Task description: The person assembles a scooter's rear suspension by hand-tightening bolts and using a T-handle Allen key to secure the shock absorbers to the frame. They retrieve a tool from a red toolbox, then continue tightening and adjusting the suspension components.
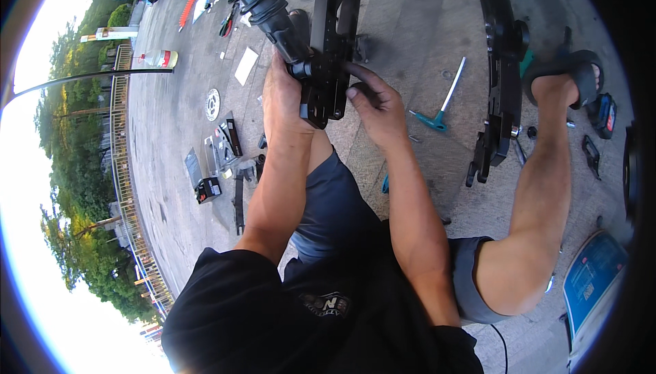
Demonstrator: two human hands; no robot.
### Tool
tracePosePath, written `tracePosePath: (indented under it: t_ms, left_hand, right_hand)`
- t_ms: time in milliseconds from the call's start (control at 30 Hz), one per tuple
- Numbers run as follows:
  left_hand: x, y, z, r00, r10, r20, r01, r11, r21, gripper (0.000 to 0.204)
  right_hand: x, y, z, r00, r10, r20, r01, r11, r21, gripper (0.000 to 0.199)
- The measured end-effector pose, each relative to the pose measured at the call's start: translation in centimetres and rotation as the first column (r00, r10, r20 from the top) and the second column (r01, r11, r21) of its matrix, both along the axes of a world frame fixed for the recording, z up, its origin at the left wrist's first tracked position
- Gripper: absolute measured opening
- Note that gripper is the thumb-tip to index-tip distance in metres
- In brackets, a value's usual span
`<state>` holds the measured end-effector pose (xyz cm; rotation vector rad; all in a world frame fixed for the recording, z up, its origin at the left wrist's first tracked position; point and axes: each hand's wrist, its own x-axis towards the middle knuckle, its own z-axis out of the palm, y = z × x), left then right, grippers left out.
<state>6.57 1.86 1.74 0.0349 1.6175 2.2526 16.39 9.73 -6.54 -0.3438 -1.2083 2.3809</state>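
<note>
A black coil-over shock absorber [258, 6] runs down to a black metal swingarm [329, 46], and the two meet at a pivot near the arm's lower end. My left hand [281, 97] is closed round this lower end from the left, its fingers partly hidden behind the metal. On the other side, my right hand [379, 109] has thumb and index finger bent together against the arm's right face, level with the pivot. Whatever small part may sit between those fingertips is hidden. The fingers of both hands look darkened with grime.
A teal T-handle hex key [437, 111] lies right of my right hand. Farther right hangs another black metal assembly [502, 94], near my sandalled foot [581, 76]. Leftward on the paving are a brake disc [213, 104], white paper [246, 66], pliers [227, 24] and small boxes [207, 189].
</note>
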Motion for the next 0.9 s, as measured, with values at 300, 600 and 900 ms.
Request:
tracePosePath:
  t_ms: [300, 600, 900]
  left_hand:
    - [-0.2, -0.1, -0.5, 0.998, 0.054, -0.029, -0.053, 0.998, 0.043, 0.036]
    - [0.1, -0.1, -0.6, 0.977, 0.203, -0.062, -0.21, 0.966, -0.149, 0.036]
    - [0.4, -0.2, 0.0, 0.914, 0.223, -0.339, -0.313, 0.919, -0.24, 0.037]
  right_hand:
    - [6.8, 0.8, -8.7, 0.822, -0.183, 0.539, -0.069, 0.908, 0.414, 0.021]
    - [14.8, 6.5, -14.8, 0.561, -0.441, 0.701, -0.325, 0.662, 0.676, 0.02]
    - [10.0, -0.3, -14.2, 0.711, -0.374, 0.595, -0.423, 0.448, 0.787, 0.033]
